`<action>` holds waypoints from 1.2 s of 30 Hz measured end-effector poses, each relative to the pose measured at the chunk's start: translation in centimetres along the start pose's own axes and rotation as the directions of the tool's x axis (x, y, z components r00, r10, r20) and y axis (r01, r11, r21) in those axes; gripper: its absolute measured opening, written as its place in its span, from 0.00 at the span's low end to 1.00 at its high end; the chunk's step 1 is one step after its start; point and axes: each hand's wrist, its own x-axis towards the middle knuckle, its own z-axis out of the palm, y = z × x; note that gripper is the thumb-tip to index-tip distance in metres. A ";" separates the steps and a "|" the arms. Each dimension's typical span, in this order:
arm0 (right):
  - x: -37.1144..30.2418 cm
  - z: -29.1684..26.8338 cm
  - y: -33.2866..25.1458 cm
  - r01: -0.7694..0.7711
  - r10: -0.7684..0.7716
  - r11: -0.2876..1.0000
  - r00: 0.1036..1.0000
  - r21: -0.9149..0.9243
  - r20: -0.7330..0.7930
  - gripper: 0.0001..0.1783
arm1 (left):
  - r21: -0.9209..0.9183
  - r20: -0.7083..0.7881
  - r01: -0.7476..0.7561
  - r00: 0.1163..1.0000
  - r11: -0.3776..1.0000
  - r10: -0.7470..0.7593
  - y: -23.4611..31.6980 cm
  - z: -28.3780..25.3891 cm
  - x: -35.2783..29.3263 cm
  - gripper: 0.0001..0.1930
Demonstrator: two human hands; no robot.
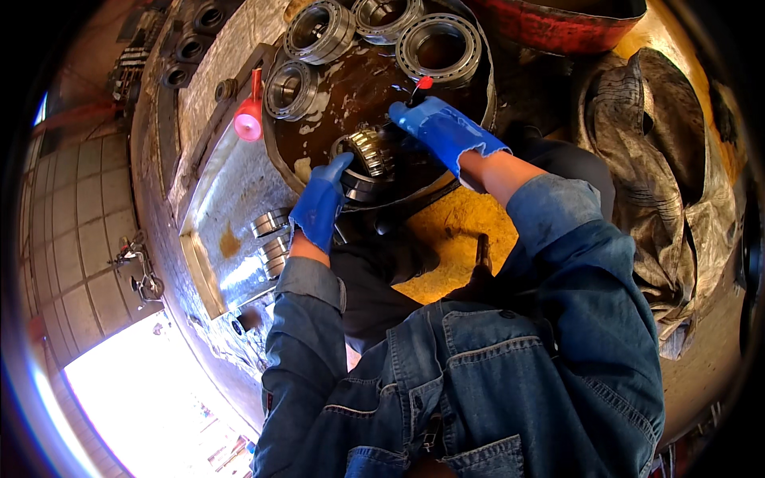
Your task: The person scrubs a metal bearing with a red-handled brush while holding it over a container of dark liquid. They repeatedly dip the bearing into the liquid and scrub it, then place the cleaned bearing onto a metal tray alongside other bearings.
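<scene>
My left hand [320,199], in a blue rubber glove, grips a roller bearing [368,155] at its near left side. The bearing is tilted, and its row of shiny rollers shows beside a smooth metal ring [362,188]. It is held over the near part of a round metal tub [271,147] with dark, oily liquid inside. My right hand [434,127], also gloved in blue, is closed around a thin dark tool with a red end [425,82]. The glove hides most of that tool, so its kind is unclear. The right hand is just right of the bearing.
Several large bearings [439,49] sit along the tub's far side. Left of it lie a metal tray [239,191], stacked bearing rings [272,231] and a red-and-pink tool [249,123]. A red drum [550,28] stands far right, near a crumpled dirty sack [637,159].
</scene>
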 end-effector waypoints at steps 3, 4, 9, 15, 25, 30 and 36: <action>1.8 -0.1 -0.2 -0.137 0.099 0.977 0.971 -0.166 -0.218 0.30 | -0.030 -0.006 -0.026 1.000 0.999 0.026 0.0 0.3 -0.9 0.27; 1.7 0.1 -0.2 -0.106 0.073 0.975 0.983 -0.193 -0.170 0.30 | -0.034 -0.015 -0.034 0.999 0.999 0.033 -0.1 0.2 -1.3 0.27; -1.1 1.0 -1.2 0.063 -0.042 0.953 0.996 -0.295 0.078 0.29 | -0.049 -0.037 -0.076 0.997 0.996 0.074 -0.3 0.1 -2.5 0.26; 2.5 -0.7 2.1 -0.025 -0.096 0.872 0.970 -0.488 -0.222 0.26 | -0.014 -0.047 -0.132 0.990 0.991 0.131 0.7 1.4 -3.4 0.25; -1.8 -1.6 -0.4 0.005 0.042 0.955 0.988 -0.298 0.150 0.28 | -0.058 -0.066 -0.188 0.981 0.981 0.184 1.1 3.2 -4.7 0.21; 2.4 1.3 2.1 0.134 -0.116 0.957 0.990 -0.257 0.086 0.27 | 0.071 -0.084 -0.010 0.996 0.997 0.016 0.9 0.8 -2.4 0.22; 6.7 2.6 2.4 0.072 -0.082 0.995 0.988 -0.075 -0.131 0.28 | 0.525 0.009 -0.210 0.970 0.825 0.242 1.0 0.8 -1.5 0.26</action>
